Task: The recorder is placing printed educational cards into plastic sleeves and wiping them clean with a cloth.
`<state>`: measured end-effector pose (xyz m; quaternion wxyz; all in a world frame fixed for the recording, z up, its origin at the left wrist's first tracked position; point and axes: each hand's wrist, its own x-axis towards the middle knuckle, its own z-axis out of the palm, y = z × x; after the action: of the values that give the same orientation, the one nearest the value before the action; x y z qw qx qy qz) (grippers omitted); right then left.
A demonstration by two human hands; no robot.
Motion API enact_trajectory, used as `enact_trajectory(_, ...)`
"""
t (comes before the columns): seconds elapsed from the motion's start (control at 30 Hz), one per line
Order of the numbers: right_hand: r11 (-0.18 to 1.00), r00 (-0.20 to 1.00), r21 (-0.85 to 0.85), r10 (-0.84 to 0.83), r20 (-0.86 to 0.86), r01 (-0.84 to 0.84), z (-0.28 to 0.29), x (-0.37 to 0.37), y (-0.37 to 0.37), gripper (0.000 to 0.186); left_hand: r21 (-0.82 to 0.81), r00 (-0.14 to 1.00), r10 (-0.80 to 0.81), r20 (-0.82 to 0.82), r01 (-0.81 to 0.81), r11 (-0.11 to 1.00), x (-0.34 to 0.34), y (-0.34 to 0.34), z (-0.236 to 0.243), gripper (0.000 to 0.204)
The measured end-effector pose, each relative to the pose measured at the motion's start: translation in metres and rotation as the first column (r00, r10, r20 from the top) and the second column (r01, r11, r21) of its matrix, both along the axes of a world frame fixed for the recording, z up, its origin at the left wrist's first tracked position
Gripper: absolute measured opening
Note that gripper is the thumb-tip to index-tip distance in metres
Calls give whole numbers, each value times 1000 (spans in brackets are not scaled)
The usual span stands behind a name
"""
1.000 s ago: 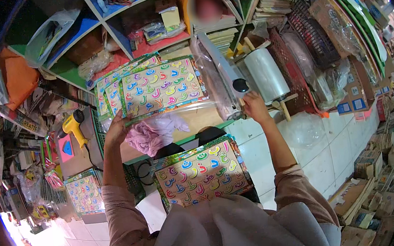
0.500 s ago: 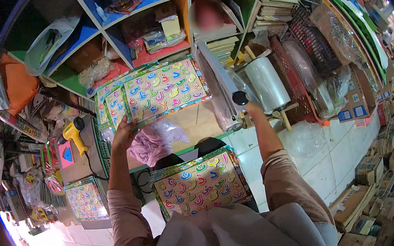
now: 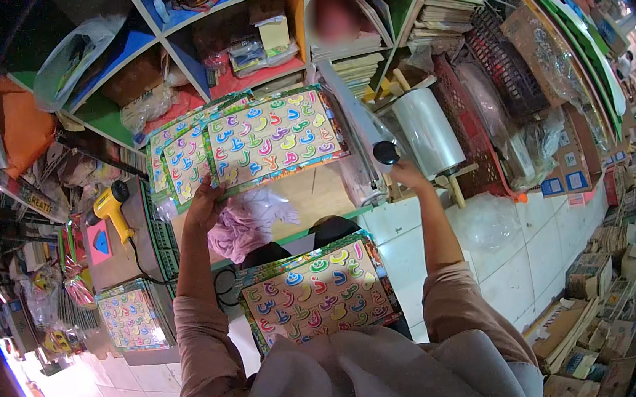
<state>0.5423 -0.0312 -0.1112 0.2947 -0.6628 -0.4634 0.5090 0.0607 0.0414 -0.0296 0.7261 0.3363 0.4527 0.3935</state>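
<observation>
Wrapping bench w/ bar sealer, as I see it from nearby. The L hand (image 3: 206, 204), upper ctr-left of frame, pinches the lower-left corner of a tan rectangular board w/ rows of multicoloured letters and a green patterned border (image 3: 274, 138), thumb on top. The board overlaps others on the bench, its R edge next to a long grey metal sealer bar (image 3: 355, 107). The R hand (image 3: 410, 175), ctr-right, is at the bar's near end, by its round black knob (image 3: 386, 153); its fingers are partly hidden, so can't tell if they grip.

Technique (my judgement): hold the board flat, edge parallel to the bar; smooth any loose film, press evenly, fingers clear of the hot line.

Surface: pale wooden benchtop (image 3: 317, 191) w/ a crumpled pink cloth (image 3: 240, 225) below the L hand. R of the bar: a roll of clear plastic film (image 3: 428, 130). Lower ctr: a stack of similar boards (image 3: 315, 290) on the lap.

Room: multicoloured cubby shelving (image 3: 302, 28) along the top; yellow-and-black heat gun (image 3: 111, 211) at L; white tiled floor (image 3: 502, 280) lower R.
</observation>
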Motion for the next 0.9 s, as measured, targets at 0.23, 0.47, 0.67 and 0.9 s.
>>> enact_trajectory(0.23,800,899,-425,-428,89,423,-38,-4,-12,63,-156,994,110,17,-106,982,8,-1,2,39)
enact_trajectory(0.47,741,794,-534,-577,-194,408,-21,-11,-6,68,-56,996,66,58,-63,996,6,-1,6,44)
enact_trajectory(0.67,755,567,-355,-651,-505,551,-57,-16,20,21,-26,996,8,93,-6,1000,6,-6,-2,44)
enact_trajectory(0.9,632,220,-258,-576,-787,730,1,13,34,9,-43,990,-31,140,38,998,4,-11,-5,43)
